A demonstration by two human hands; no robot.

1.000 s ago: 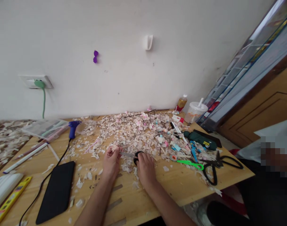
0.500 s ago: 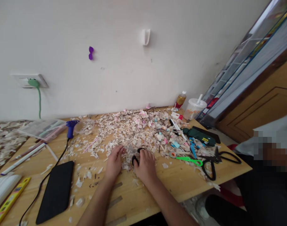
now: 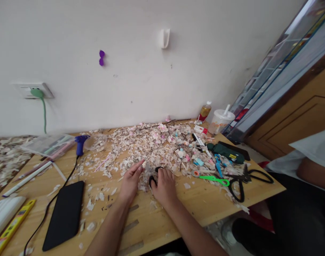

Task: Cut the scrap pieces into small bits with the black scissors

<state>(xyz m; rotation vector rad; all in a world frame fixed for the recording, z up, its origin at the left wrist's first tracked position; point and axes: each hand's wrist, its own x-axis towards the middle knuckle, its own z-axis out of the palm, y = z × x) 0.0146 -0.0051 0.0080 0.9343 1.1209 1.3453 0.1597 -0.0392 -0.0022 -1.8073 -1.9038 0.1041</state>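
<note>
Right hand [image 3: 164,183] grip closed on scissors [image 3: 152,180], table [image 3: 194,202] centre, blades hidden in scraps [image 3: 135,142]. Left hand [image 3: 130,180] grip wide, empty, fingertips [image 3: 141,163] just beside blades. Risk: unseen blade nicks left fingers.

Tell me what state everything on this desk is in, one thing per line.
Left hand, fingers stretched out on the paper scraps.
Right hand, closed on small black scissors.
Green plug, in the wall socket.
Phone, screen dark.
Cup, lid on, straw in.
Bottle, capped.
Large black scissors, handles spread.
</note>
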